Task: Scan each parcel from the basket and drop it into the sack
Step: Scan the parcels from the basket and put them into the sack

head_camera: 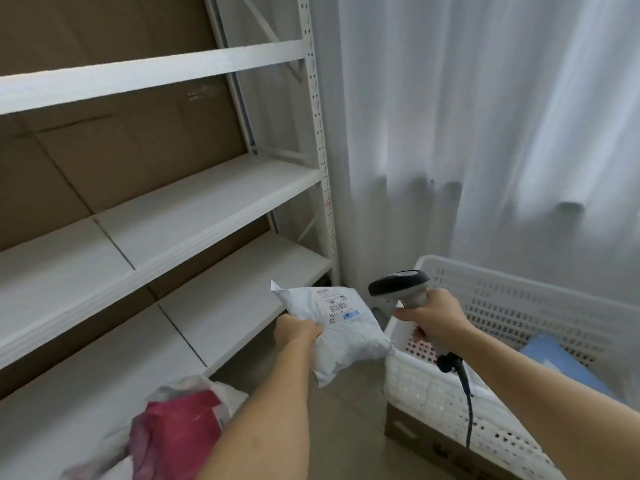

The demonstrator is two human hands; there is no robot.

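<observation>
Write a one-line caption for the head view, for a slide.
Left hand holds a white parcel, label up, while the right hand aims a scanner at it, beside the basket.

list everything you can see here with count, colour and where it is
parcel: 1, white bag with a printed label, held up in the middle
scanner: 1, grey and black with a black cable, right of the parcel, pointed towards it
basket: 1, white with holes, lower right, standing on a brown box
blue parcel: 1, blue, inside the basket
pink parcel: 1, pink, seen through the basket wall
box: 1, brown cardboard, under the basket
sack: 1, pale see-through, bottom left
red parcel: 1, red, in the sack
shelves: 1 rack, white, left
curtain: 1, white, right
left hand: 1, grips the parcel's edge
right hand: 1, grips the scanner handle
</observation>
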